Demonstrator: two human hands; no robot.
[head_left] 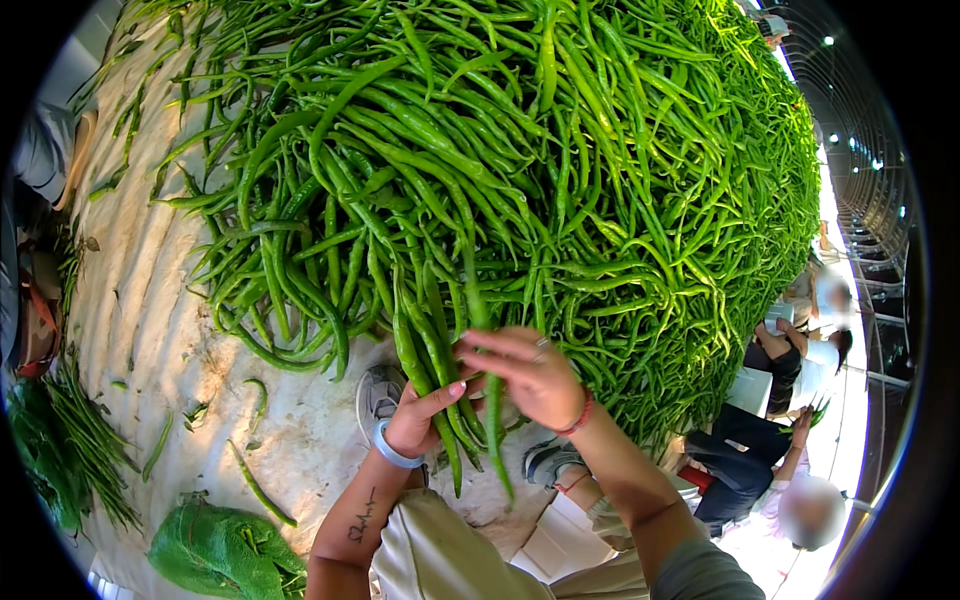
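Head view: at the near edge of the chili pepper pile (600, 200), the left hand (420, 418) curls around several long green chili peppers (408, 348); the right hand (535, 377), fingers half extended, crosses one blurred chili (493, 415), grip indeterminable.

Bright green peppers (520, 190), cream sheet (160, 290)
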